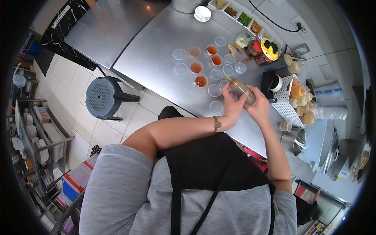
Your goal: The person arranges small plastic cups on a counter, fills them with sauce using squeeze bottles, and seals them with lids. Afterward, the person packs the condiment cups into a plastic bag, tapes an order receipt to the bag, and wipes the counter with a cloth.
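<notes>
Left hand and right hand — grip of both wrapped round tilted squeeze bottle, nozzle near clear plastic cups on steel desk.

Both hands close together, fingers curled, left forearm across torso

Bottle — part-hidden by fingers, apparently.
</notes>
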### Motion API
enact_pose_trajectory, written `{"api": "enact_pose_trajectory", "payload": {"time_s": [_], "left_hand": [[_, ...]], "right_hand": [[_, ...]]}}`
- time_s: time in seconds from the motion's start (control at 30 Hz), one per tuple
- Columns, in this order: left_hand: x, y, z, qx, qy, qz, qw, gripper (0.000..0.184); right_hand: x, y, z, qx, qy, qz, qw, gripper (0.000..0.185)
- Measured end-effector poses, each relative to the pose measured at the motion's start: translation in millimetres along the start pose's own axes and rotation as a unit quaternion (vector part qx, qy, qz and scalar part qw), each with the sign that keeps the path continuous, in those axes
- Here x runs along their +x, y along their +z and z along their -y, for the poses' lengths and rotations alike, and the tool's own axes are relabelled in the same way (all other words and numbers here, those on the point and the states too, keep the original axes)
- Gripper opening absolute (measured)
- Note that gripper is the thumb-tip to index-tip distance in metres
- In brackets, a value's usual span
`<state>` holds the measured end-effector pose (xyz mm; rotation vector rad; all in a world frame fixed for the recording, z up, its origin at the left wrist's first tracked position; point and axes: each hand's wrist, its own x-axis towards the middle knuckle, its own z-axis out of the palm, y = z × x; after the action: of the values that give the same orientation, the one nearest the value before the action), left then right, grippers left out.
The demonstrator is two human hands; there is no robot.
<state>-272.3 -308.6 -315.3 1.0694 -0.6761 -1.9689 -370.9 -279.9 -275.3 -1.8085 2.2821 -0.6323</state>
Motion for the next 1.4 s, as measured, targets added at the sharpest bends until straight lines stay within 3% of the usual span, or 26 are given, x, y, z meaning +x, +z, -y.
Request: {"api": "enact_pose_trajectory", "payload": {"time_s": [0.1,0.27,0.47,0.73,1.1,1.4], "left_hand": [[7,19,28,0.051,0.000,0.011,0.999,0.074],[9,29,35,-0.073,-0.124,0.036,0.989,0.073],[17,25,37,-0.152,-0.179,0.018,0.972,0.068],[15,27,29,-0.173,-0.193,0.007,0.966,0.069],[12,26,33,-0.153,-0.202,0.010,0.967,0.069],[10,26,36,-0.146,-0.214,0.014,0.966,0.054]], "right_hand": [[-8,-14,-17,-0.030,0.034,0.007,0.999,0.049],[-6,-28,-17,-0.079,0.058,0.051,0.994,0.051],[10,-27,-10,-0.182,0.018,0.122,0.976,0.052],[22,-32,-3,-0.235,0.013,0.190,0.953,0.044],[19,-29,-9,-0.225,0.030,0.207,0.952,0.037],[18,-29,-10,-0.229,0.030,0.222,0.947,0.036]]}}
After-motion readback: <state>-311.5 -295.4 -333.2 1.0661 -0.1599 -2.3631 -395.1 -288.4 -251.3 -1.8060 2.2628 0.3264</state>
